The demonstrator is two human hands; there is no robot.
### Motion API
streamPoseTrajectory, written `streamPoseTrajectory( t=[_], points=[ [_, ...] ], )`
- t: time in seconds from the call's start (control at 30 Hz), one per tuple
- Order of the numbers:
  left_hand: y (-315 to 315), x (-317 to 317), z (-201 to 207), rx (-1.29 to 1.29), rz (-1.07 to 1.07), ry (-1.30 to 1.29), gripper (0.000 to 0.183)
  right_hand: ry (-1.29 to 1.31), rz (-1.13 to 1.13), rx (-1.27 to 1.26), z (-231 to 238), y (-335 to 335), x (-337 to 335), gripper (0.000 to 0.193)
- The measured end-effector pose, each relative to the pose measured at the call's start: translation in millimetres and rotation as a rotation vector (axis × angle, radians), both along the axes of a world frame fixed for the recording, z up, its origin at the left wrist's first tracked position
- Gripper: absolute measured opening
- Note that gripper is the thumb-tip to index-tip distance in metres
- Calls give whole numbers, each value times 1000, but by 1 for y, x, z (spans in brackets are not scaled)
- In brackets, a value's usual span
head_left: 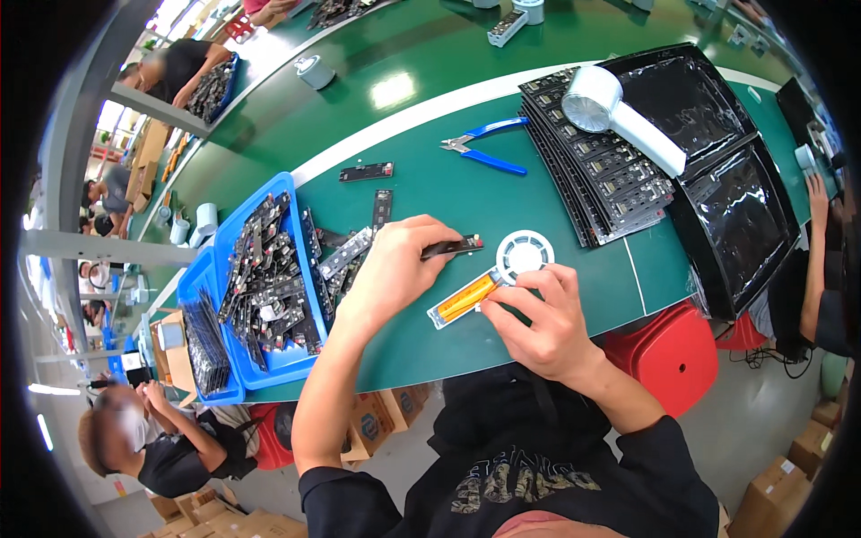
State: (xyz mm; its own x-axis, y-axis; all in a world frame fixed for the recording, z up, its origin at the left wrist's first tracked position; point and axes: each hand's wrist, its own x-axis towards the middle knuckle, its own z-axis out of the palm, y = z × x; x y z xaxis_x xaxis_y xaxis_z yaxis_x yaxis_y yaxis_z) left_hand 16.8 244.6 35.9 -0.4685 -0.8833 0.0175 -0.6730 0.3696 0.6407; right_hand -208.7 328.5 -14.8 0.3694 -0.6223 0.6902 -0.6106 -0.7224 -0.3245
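My left hand [387, 273] pinches a small black circuit board [459, 246] between thumb and fingers, just above the table. Close to its right, my right hand [545, 325] grips a white plastic housing [524, 255] with a round, spoked head. Inside the housing's open handle lies a yellow-orange insert [466, 299], likely a battery. The board and the housing are apart. Beyond my left hand, two more boards lie on the table: one flat strip [366, 171] and one [383, 206] partly behind the hand.
To the left, a blue tray [300, 242] holds many loose boards. Blue-handled cutters [493, 148] lie ahead. At right, a white handheld device [641, 134] rests on stacked board panels [574, 179], beside a black plastic tray [695, 215]. A red stool [668, 359] stands below. Co-workers sit on both sides.
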Motion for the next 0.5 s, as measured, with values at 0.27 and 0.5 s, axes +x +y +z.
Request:
streamPoseTrajectory(
  t=[0.27,0.5],
  points=[
    [10,-9,-6,-50,38,-10,34,-42,-10,12,-1,0,2,23],
    [28,1,7,63,172,9,28,-88,-86,53,2,1,13,25]
  ],
)
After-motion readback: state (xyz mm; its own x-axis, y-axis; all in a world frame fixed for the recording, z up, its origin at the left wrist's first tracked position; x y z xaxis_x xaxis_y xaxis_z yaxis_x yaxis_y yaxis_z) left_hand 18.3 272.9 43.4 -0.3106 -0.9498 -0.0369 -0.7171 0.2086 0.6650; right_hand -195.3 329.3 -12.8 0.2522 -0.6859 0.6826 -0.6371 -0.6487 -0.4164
